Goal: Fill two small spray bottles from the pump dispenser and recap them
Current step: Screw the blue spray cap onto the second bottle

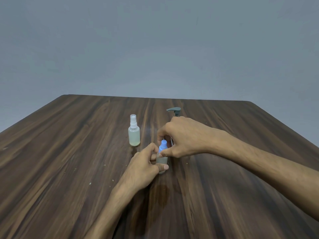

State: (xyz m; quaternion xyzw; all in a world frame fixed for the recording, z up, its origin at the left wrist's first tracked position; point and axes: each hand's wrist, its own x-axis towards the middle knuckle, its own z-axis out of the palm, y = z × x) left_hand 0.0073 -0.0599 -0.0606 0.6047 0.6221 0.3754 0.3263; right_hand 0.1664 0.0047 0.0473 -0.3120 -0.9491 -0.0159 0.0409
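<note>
Now my left hand (145, 167) grips the upright blue-capped bottle (162, 161); my right hand (183, 137) pinches its cap (163, 146) from directly above.

The right hand (183, 137) covers almost all of the pump dispenser (174, 110); only its grey top pokes out behind. The left hand (144, 167) hides much of the small bottle with the blue top (163, 159), so how full it is cannot be told. Both arms and the table (69, 152) run off the picture's edges.
</note>
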